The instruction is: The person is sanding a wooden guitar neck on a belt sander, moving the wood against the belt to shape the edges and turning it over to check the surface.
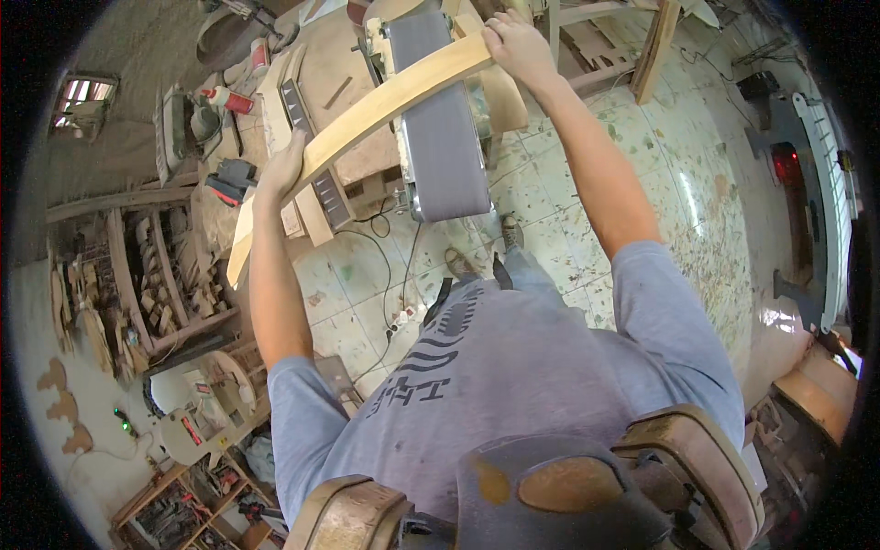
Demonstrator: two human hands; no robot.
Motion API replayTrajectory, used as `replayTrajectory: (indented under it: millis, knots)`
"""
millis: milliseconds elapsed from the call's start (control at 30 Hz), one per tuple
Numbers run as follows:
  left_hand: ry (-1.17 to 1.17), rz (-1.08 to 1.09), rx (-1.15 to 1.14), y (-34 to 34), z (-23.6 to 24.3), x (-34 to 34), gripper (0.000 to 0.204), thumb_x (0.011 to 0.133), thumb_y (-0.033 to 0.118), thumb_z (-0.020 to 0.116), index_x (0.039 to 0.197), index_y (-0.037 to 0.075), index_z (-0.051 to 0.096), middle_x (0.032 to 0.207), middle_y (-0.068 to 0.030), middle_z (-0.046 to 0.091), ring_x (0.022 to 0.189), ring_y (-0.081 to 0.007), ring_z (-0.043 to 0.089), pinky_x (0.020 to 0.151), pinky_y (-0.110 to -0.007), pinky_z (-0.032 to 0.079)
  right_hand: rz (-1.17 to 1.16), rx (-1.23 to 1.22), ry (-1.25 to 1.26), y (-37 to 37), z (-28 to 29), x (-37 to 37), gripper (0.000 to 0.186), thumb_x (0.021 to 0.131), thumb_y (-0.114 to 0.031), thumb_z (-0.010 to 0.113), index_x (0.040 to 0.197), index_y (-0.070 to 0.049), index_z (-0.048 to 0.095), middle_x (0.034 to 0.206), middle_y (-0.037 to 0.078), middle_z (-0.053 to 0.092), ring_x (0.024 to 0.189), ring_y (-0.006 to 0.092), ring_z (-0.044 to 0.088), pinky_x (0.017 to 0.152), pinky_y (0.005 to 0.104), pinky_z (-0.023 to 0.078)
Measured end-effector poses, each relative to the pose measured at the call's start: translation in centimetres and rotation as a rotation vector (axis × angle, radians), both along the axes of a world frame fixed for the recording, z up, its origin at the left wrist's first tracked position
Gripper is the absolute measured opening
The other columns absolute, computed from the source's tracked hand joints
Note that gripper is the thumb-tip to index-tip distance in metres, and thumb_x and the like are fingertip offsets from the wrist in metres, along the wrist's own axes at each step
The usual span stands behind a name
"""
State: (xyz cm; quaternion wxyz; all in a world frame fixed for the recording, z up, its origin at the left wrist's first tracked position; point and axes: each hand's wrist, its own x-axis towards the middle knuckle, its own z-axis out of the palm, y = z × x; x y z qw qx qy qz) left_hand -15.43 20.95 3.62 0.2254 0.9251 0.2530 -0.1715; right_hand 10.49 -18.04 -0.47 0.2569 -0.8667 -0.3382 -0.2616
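A long, curved wooden piece [394, 103] slants across the grey belt [446, 165] of a sanding machine, over the belt's upper half; whether its underside touches the belt cannot be told from this angle. The left hand [282, 167] is closed around the piece toward its lower left, with one end jutting out past the wrist; the right hand [519, 50] grips the opposite end, just beyond the belt's right edge; both arms reach forward, bare below the sleeves of a grey-blue shirt [513, 385]. Left of the belt spreads a cluttered tabletop [321, 60]; a thin dark strip [337, 92] lies there, near the wooden piece; farther left are a red-and-white bottle [229, 99] and, near the left hand, a black-and-red tool [231, 181]; a rack [119, 257] filled with wood offcuts stands beyond; dark cables [389, 275] trail over the stained tile floor [573, 211].
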Motion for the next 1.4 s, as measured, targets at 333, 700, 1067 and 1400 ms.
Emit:
replayTrajectory:
  millis: [333, 700, 1067, 1400]
  knots:
    - [0.205, 0.037, -0.022, 4.8, 2.5, -10.5, 0.069, 0.103, 0.05, 0.03, 0.14, -0.005, 0.048, 0.146, -0.0198, 0.052, 0.134, -0.0283, 0.049, 0.111, -0.036, 0.034, 0.163, 0.084, 0.032, 6.7, 1.1, -8.2, 0.028, 0.096, -0.024, 0.053, 0.1, -0.002, 0.071, 0.102, 0.013, 0.071, 0.099, 0.032, 0.067, 0.091, 0.0407, 0.053]
    - [-0.253, -0.159, 0.029, -0.3, -0.5, -4.8, 0.071, 0.096, 0.042, 0.04, 0.158, 0.011, 0.024, 0.165, -0.0197, 0.014, 0.153, -0.032, 0.015, 0.123, -0.04, 0.017, 0.153, 0.125, 0.077, 0.0, 0.4, -2.5, 0.033, 0.095, -0.03, 0.055, 0.101, -0.002, 0.071, 0.106, 0.016, 0.07, 0.106, 0.0304, 0.064, 0.091, 0.0416, 0.052]
    - [-0.394, -0.291, 0.114, -11.8, -1.0, 9.8, 0.079, 0.095, 0.056, 0.036, 0.161, 0.018, 0.013, 0.167, -0.0174, 0.004, 0.155, -0.0325, 0.003, 0.123, -0.054, 0.007, 0.039, 0.014, 0.112, -15.1, -1.1, 10.0, 0.036, 0.101, -0.032, 0.054, 0.121, -0.005, 0.067, 0.121, 0.017, 0.067, 0.114, 0.0348, 0.063, 0.097, 0.0385, 0.049]
    - [-0.211, -0.294, 0.32, -17.0, 0.7, 12.6, 0.073, 0.101, 0.05, 0.03, 0.16, 0.011, 0.012, 0.166, -0.0207, 0.004, 0.154, -0.0372, 0.002, 0.123, -0.051, 0.011, -0.015, 0.078, 0.14, -15.3, 2.7, 10.2, 0.026, 0.093, -0.018, 0.056, 0.107, -0.002, 0.07, 0.106, 0.023, 0.069, 0.103, 0.0397, 0.065, 0.091, 0.0442, 0.051]
